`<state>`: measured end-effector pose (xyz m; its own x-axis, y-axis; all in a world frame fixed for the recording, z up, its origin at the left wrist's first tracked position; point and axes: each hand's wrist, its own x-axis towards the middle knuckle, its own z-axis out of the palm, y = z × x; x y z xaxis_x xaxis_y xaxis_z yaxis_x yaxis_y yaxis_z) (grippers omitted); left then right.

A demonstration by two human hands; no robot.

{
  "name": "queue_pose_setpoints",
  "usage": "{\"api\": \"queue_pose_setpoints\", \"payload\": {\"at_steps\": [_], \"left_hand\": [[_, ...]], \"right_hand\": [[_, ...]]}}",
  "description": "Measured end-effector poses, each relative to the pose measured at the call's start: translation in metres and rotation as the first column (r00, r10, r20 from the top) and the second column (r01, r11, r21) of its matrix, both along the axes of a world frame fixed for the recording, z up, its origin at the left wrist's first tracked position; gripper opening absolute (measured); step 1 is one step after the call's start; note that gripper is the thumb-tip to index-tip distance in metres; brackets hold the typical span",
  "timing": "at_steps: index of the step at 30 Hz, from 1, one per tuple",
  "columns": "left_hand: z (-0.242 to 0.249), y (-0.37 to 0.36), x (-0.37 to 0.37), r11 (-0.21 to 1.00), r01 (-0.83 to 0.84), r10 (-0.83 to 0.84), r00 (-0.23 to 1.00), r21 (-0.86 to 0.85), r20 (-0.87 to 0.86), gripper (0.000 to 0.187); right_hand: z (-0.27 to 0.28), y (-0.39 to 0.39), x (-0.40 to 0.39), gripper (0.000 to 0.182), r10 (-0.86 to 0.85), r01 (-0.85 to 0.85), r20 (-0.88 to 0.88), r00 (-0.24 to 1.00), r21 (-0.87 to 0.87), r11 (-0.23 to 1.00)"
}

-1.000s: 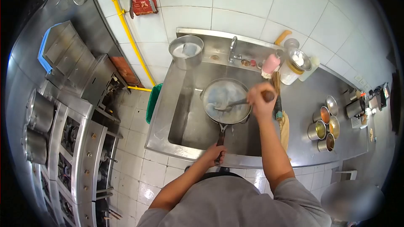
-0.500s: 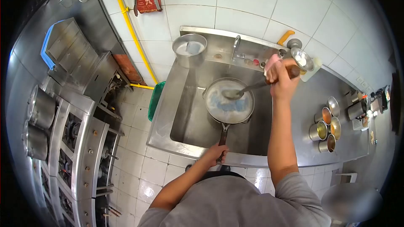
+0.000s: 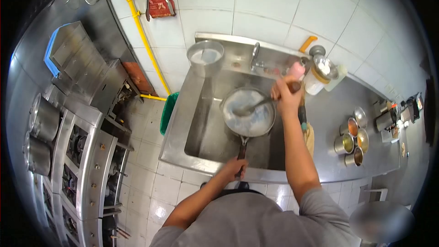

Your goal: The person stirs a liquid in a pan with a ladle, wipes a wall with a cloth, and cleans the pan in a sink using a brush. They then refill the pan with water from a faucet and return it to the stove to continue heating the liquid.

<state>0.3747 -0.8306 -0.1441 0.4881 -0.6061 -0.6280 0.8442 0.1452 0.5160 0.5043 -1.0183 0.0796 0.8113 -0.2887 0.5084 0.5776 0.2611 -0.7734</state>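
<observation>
Head view: over the sink (image 3: 215, 145), your left hand (image 3: 237, 168) gripped a pan (image 3: 246, 135) by its near handle (image 3: 243, 148), your right hand (image 3: 286, 96) a ladle (image 3: 259, 104) inside the pan.

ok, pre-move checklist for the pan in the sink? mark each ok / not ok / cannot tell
1. Left hand gripping the frying pan by its handle: ok.
2. Right hand holding the wooden-handled ladle, with its head at the cloudy liquid: ok.
3. Pan emptied: not ok, cloudy liquid covers its inside.
4. Pan resting on the sink basin floor: cannot tell, its underside is hidden.
5. Steel pot clear of the pan: ok, it stands apart at the sink's back left corner.
6. Gap between right hand and pink bottle: cannot tell, they nearly overlap in this view.
</observation>
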Motion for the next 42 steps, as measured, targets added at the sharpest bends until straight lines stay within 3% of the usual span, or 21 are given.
{"api": "queue_pose_setpoints", "payload": {"at_steps": [2,4,8,9,12,13,16,18,20,21,22,24,26,28,29,32,34,36,38,40,42], "left_hand": [[0.003,-0.002,0.006,1.0,-0.015,0.015,1.0,0.024,-0.001,0.013],[0.001,0.002,0.005,1.0,-0.01,0.009,1.0,-0.021,-0.029,0.013],[0.015,0.0,0.014,0.999,0.033,-0.032,0.999,0.014,-0.022,0.013],[0.015,0.0,0.014,0.999,0.032,-0.032,0.999,0.016,-0.025,0.013],[0.015,0.003,0.004,1.0,-0.016,0.017,0.999,0.018,-0.039,0.013],[0.01,0.001,0.009,0.999,-0.021,0.02,0.999,-0.024,-0.034,0.013],[0.014,0.0,0.011,0.999,-0.015,0.014,1.0,-0.029,-0.011,0.013],[0.01,0.005,0.003,1.0,-0.006,0.006,0.999,0.026,-0.035,0.013],[0.005,0.002,0.005,0.999,-0.022,0.022,0.999,-0.025,-0.035,0.013],[0.006,-0.002,0.009,0.999,-0.023,0.022,0.999,-0.033,-0.026,0.013],[0.006,-0.001,0.007,1.0,-0.026,0.026,0.999,0.007,-0.028,0.013],[0.01,0.0,0.014,0.998,-0.037,0.038,0.999,0.045,-0.017,0.012],[0.013,0.003,0.004,0.999,-0.014,0.013,1.0,0.04,0.007,0.011],[0.006,0.004,0.005,1.0,-0.014,0.014,0.999,0.01,-0.035,0.011],[0.005,0.003,0.01,0.999,-0.029,0.028,0.998,-0.029,-0.058,0.012],[0.015,0.001,0.008,1.0,0.016,-0.017,0.999,0.027,0.033,0.014],[0.009,-0.001,0.007,0.999,-0.002,0.002,1.0,0.043,-0.001,0.016],[0.002,0.001,0.004,1.0,-0.017,0.016,1.0,-0.011,-0.025,0.016],[0.011,0.0,0.006,1.0,-0.018,0.019,0.999,0.012,-0.048,0.015],[0.015,0.0,0.008,0.998,0.004,-0.007,0.999,0.058,0.049,0.015],[0.011,0.002,0.008,1.0,0.0,0.0,1.0,0.01,0.026,0.014]], "right_hand": [[-0.012,-0.002,-0.009,0.017,0.05,-0.051,-0.005,0.999,-0.057,0.997],[-0.037,-0.001,-0.014,0.017,0.003,0.033,0.124,0.992,-0.281,0.959],[-0.007,-0.003,-0.024,0.016,-0.118,0.1,-0.06,0.991,-0.236,0.966],[-0.01,-0.004,-0.032,0.016,-0.141,0.153,0.058,0.988,-0.372,0.915],[-0.052,-0.019,-0.018,0.016,-0.095,0.154,0.187,0.978,-0.336,0.929],[-0.037,-0.02,-0.016,0.015,-0.135,0.151,0.104,0.985,-0.164,0.975],[0.004,-0.015,-0.035,0.015,-0.082,0.083,0.016,0.996,-0.022,0.996],[-0.006,-0.001,-0.046,0.016,-0.062,0.065,0.045,0.997,-0.074,0.995],[-0.048,-0.002,-0.031,0.018,-0.141,0.178,0.119,0.983,-0.414,0.893],[-0.05,-0.001,-0.018,0.018,-0.155,0.191,0.147,0.977,-0.284,0.939],[-0.04,0.002,-0.024,0.018,-0.154,0.191,0.147,0.977,-0.285,0.939],[0.0,0.01,-0.039,0.014,-0.152,0.141,-0.075,0.986,-0.136,0.981],[-0.01,0.014,-0.045,0.014,-0.086,0.082,-0.019,0.996,-0.17,0.982],[-0.034,0.015,-0.033,0.017,-0.14,0.181,0.14,0.98,-0.349,0.919],[-0.028,0.008,-0.026,0.017,-0.105,0.104,0.002,0.994,-0.127,0.986],[0.0,-0.003,-0.029,0.013,-0.052,0.056,-0.069,0.996,0.059,0.997],[-0.008,0.003,-0.041,0.012,-0.028,0.028,-0.028,0.999,-0.008,1.0],[-0.053,-0.003,-0.037,0.014,-0.039,0.096,0.154,0.987,-0.378,0.921],[-0.041,-0.011,-0.021,0.016,-0.065,0.118,0.186,0.98,-0.288,0.95],[-0.003,-0.026,-0.026,0.017,-0.182,0.18,0.049,0.982,0.051,0.982],[0.034,-0.037,-0.04,0.018,-0.243,0.243,0.0,0.97,0.047,0.969]]}}
